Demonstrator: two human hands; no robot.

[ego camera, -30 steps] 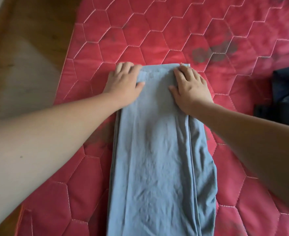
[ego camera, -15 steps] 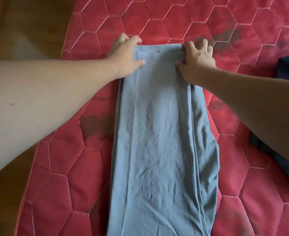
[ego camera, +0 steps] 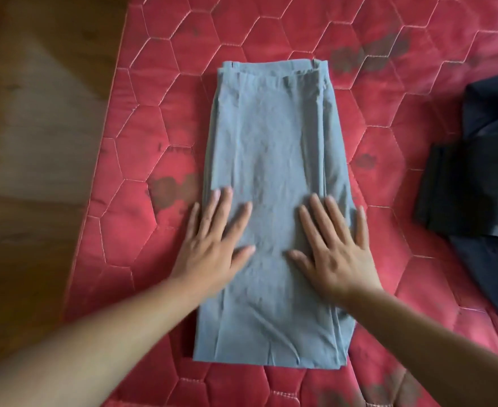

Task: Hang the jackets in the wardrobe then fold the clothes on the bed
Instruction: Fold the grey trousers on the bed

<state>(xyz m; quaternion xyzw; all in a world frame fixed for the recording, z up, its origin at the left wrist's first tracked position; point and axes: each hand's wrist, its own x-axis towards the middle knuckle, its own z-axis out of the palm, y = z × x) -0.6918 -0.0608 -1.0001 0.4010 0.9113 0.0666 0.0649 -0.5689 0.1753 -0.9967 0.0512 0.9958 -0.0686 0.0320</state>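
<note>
The garment (ego camera: pixel 271 171) is a grey-blue woven cloth with a matt, lightly creased surface, folded into a long narrow rectangle that runs away from the person. Its far end carries a stitched band with a short seam mark at the left corner; its near end is cut off square. Several stacked layer edges show along the right side, and a few lengthwise creases run down the top layer. The left hand (ego camera: pixel 212 248) lies flat on the left part of the garment, a little nearer than its middle, with fingers straight and spread; the outermost finger reaches past the cloth edge over the bed. The right hand (ego camera: pixel 335 254) lies flat on the right part at the same level, fingers straight and spread, the outermost finger at the layered right edge. Neither hand grips anything; both palms rest on the cloth, thumbs pointing inward with a strip of bare cloth between them. Both forearms are bare. The garment rests on the bed (ego camera: pixel 388 142), which is covered in a red quilted fabric stitched in pale thread into large hexagons, with a slight sheen and several dark blotches. Dark clothes (ego camera: pixel 476 177), navy to black and partly folded, lie on the bed at the right, well apart from the garment. A wooden floor (ego camera: pixel 36 142) with visible grain adjoins the left edge of the bed.
</note>
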